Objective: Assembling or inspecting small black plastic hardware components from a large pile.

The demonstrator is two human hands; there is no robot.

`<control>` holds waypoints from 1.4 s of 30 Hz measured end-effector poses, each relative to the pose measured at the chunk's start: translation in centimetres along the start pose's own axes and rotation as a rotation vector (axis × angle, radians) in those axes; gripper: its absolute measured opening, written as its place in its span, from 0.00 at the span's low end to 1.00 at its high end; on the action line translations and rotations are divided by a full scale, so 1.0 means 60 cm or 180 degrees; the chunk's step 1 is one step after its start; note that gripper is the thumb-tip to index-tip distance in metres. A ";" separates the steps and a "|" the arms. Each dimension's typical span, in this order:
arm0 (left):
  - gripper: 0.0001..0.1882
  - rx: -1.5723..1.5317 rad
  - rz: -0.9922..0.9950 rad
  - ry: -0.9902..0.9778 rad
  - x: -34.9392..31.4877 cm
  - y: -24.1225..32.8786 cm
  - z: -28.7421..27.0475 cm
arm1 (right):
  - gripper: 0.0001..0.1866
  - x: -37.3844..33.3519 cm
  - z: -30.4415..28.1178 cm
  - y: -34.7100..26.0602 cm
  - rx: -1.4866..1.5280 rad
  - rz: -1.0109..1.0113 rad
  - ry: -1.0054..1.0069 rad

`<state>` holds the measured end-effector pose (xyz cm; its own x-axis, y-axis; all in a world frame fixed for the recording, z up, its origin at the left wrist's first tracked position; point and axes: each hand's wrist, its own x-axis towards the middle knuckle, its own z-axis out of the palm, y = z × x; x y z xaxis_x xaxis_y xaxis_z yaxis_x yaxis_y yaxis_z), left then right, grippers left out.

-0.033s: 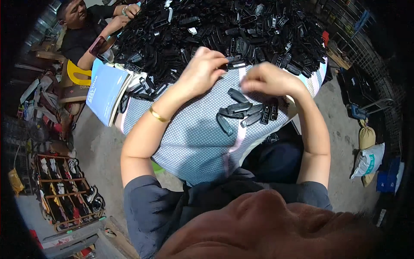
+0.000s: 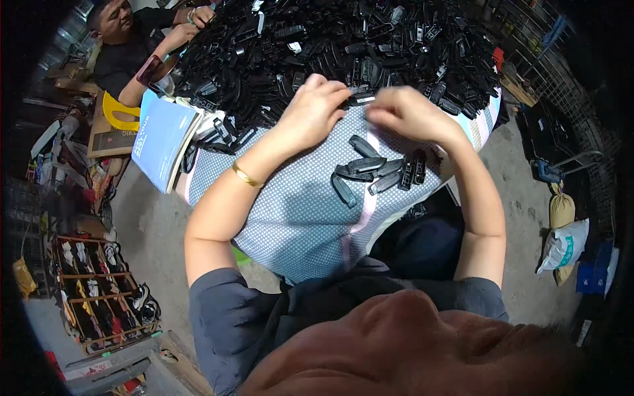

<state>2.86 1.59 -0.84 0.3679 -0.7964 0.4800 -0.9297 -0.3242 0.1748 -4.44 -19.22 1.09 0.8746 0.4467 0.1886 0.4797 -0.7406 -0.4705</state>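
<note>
Left hand [image 2: 316, 111], right hand [image 2: 411, 113] curled by near edge of black parts pile [image 2: 370, 66]; pinching, cannot tell. Loose black pieces [image 2: 366, 165] lie nearer; low right-hand sweep might scatter them.

- Two bare hands at work: one left hand [image 2: 316, 109], one right hand [image 2: 409, 115].
- One gold bracelet [image 2: 246, 175].
- Roughly eight slim black pieces [image 2: 367, 164] in a small group, some overlapping.
- One heap of black pieces [image 2: 389, 49], too many to count.
- One blue-covered book [image 2: 162, 142].
- One co-worker [image 2: 119, 69].
- Two sacks: one tan sack [image 2: 562, 210], one white sack [image 2: 564, 245].
- One wooden rack [image 2: 99, 297].
</note>
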 end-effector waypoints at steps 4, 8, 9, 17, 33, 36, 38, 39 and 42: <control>0.15 0.0484 -0.0051 -0.0229 0.010 0.014 0.017 | 0.12 0.021 0.054 0.015 -0.1289 -0.0055 0.0839; 0.16 0.0660 -0.0090 -0.0630 0.008 0.020 -0.002 | 0.11 0.027 0.057 0.013 -0.1540 0.0064 0.0615; 0.16 0.0654 -0.0085 -0.0632 0.004 0.019 -0.001 | 0.12 0.023 0.061 0.020 -0.1341 -0.0065 0.0811; 0.14 0.1280 -0.0040 -0.0669 0.003 0.023 0.002 | 0.18 0.002 0.027 -0.008 -0.0882 0.0726 0.0490; 0.17 -0.2910 -0.1192 0.0178 0.004 0.018 0.002 | 0.13 0.006 0.024 -0.014 0.3024 0.0432 0.2019; 0.17 -0.3233 -0.1272 0.0345 0.004 0.022 0.004 | 0.14 0.011 0.043 -0.008 0.2638 0.0173 0.2195; 0.17 -0.3298 -0.1282 0.0381 0.001 0.016 0.004 | 0.13 0.009 0.042 -0.015 0.2356 0.0426 0.2043; 0.17 -0.3370 -0.1284 0.0407 0.000 0.013 0.004 | 0.13 0.008 0.042 -0.017 0.2359 0.0419 0.2033; 0.15 -0.3267 -0.1312 0.0598 0.003 0.018 -0.002 | 0.12 0.004 0.042 -0.018 0.1828 0.0647 0.1787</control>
<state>1.94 1.17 -0.44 0.7230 -0.6075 0.3290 -0.3426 0.0982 0.9343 -4.92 -17.00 -0.53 0.9185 -0.0980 0.3831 0.3309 -0.3402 -0.8802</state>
